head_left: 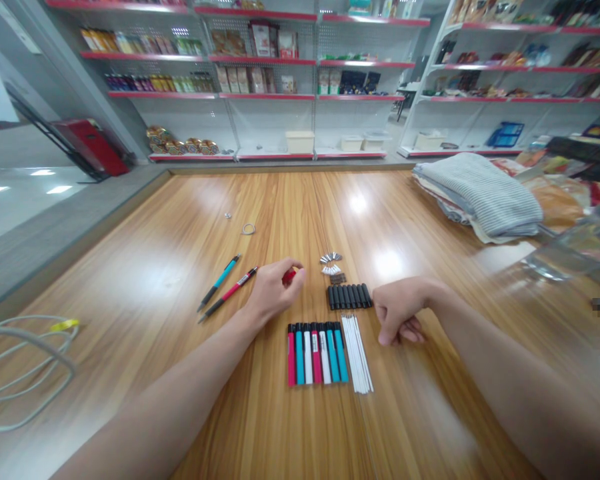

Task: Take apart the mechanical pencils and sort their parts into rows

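My left hand (274, 290) is closed in a pinch on a small red pen part (289, 275), just above a row of several red, teal and white pen barrels (317, 353). My right hand (399, 311) rests on the wooden table (180, 267) with its fingers curled in; what they hold, if anything, is hidden. It lies right of several white refills (359, 352) and a row of black grips (349, 296). Small metal tips and springs (331, 263) sit beyond the grips. Two assembled pens, one teal (219, 282) and one red (229, 293), lie left of my left hand.
A grey cable (20, 367) coils at the table's left edge. Folded striped cloth (480, 195) and packaged goods lie at the right. A small ring (249, 229) rests mid-table. Store shelves (265, 97) with goods stand behind.
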The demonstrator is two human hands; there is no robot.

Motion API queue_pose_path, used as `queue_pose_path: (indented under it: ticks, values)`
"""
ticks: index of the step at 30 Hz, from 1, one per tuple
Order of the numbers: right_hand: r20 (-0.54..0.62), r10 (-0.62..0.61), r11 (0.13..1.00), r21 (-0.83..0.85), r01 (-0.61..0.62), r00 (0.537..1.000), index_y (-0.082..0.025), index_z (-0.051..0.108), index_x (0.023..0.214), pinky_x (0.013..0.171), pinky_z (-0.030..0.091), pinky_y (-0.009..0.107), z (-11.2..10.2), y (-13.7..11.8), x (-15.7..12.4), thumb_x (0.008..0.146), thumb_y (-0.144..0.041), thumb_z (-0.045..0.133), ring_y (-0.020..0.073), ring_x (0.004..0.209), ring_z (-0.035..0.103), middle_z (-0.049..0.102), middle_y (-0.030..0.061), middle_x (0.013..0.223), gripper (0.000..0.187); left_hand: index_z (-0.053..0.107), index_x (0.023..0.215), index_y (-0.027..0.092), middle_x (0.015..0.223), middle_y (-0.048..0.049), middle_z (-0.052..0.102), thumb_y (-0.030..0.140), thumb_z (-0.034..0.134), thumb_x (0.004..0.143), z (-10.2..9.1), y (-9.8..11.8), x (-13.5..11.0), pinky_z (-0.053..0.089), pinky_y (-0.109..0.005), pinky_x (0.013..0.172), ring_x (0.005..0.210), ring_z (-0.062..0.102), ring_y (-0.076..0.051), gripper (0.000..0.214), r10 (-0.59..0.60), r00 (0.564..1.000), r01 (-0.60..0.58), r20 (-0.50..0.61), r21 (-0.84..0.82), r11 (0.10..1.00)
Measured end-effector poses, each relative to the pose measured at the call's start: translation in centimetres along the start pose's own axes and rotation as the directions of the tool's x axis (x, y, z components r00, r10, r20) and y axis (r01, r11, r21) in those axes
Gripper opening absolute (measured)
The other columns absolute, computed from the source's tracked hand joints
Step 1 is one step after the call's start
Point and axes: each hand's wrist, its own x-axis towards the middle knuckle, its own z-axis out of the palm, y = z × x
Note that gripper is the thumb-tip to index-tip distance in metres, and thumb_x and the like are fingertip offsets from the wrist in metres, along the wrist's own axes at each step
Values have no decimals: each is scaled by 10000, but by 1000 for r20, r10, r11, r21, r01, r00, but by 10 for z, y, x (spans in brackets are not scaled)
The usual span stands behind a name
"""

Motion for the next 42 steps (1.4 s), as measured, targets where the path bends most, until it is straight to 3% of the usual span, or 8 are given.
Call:
queue_pose_path:
  ticks: [4,7,9,13,18,20,26,42]
  values:
    - [-290,26,979,201,34,957,-90,636,750,399,389,191,-19,40,-16,642,-619,669,118,420,564,560,0,453,541,662,905,147,677,-12,554,267,459,888,-3,1,0,371,-254,595,600,486,-116,236,5,1000,-6,-29,-51,999]
    - [-647,61,913,344,219,760,-124,595,767,400,358,208,-31,60,-17,695,-588,630,103,394,494,399,-68,389,470,686,910,153,768,-46,563,288,468,898,-2,3,2,388,-270,619,673,504,-135,257,-17,998,7,-65,-151,989]
    - [-851,170,905,335,264,497,-143,585,769,411,326,224,-36,60,-7,757,-542,565,93,383,433,390,-64,406,399,698,908,161,840,-63,562,327,493,894,2,2,3,407,-271,630,731,516,-146,265,-93,991,62,-96,-288,956]
    - [-951,159,976,110,188,-267,-149,619,686,548,364,266,-33,37,20,825,-458,445,172,596,551,551,45,557,381,705,928,167,712,-19,501,392,564,860,13,-5,3,423,-261,599,650,483,-120,274,-294,955,204,-30,-654,728]
    - [-797,-220,939,-330,101,-562,-148,645,884,696,417,309,-8,4,30,868,-374,442,206,736,574,628,86,756,305,669,951,160,628,22,481,354,622,831,20,-8,4,428,-245,580,552,441,-74,233,-319,930,280,183,-913,295]
    - [-692,-422,851,-525,7,-587,-164,639,998,789,435,340,6,-10,31,859,-326,494,211,808,585,645,79,814,258,673,947,151,699,-2,547,316,644,813,19,-6,4,433,-250,599,574,468,-71,214,-285,934,287,214,-925,248]
    - [-434,-827,493,-865,-90,-358,-219,589,1182,796,492,363,27,-42,42,849,-267,576,205,909,604,671,67,1026,336,702,984,117,772,-61,632,309,682,775,16,0,2,405,-246,575,580,473,-80,284,-235,923,373,305,-857,355]
    - [-509,-775,574,-814,-82,-374,-222,644,1048,740,476,315,22,-39,43,881,-197,540,173,817,585,685,45,924,199,720,948,125,681,-42,635,326,667,790,13,4,1,349,-203,478,522,460,-70,261,-233,913,407,335,-711,573]
